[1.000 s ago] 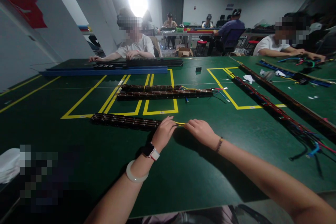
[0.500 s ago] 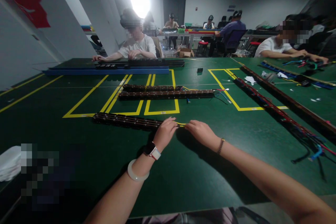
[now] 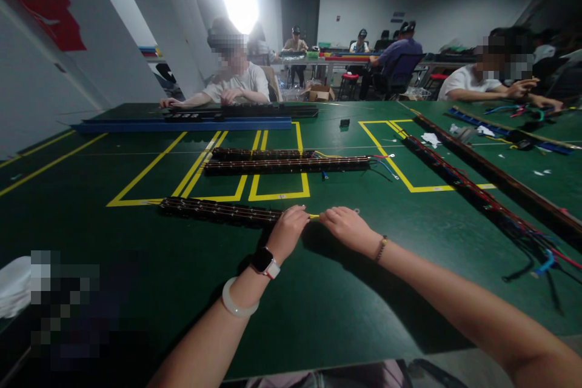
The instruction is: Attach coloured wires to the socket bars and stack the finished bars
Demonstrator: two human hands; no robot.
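Observation:
A long black strip assembly (image 3: 218, 211) with copper-coloured lines lies slightly slanted on the green table (image 3: 291, 333). My left hand (image 3: 290, 230) is closed over its right end, the fingertips hidden behind the knuckles. From that end a short stretch of yellow wire (image 3: 314, 216) runs across to my right hand (image 3: 348, 227). Those fingers are closed round the wire, and a small ring terminal (image 3: 357, 211) peeks out just beyond them. Farther back, two similar assemblies (image 3: 291, 165) lie side by side, with red and blue leads at their right ends.
Yellow tape (image 3: 227, 198) marks rectangles on the table. Long wired strips (image 3: 473, 185) lie diagonally on the right, near white paper scraps (image 3: 430, 140). A blue channel (image 3: 182, 125) runs along the far left, before a seated co-worker (image 3: 240, 82). Another co-worker (image 3: 468, 82) sits far right.
The yellow wire between my hands looks straighter, and a ring terminal now shows beyond my right hand. Both hands stay in nearly the same place. The far-right co-worker's hand has risen.

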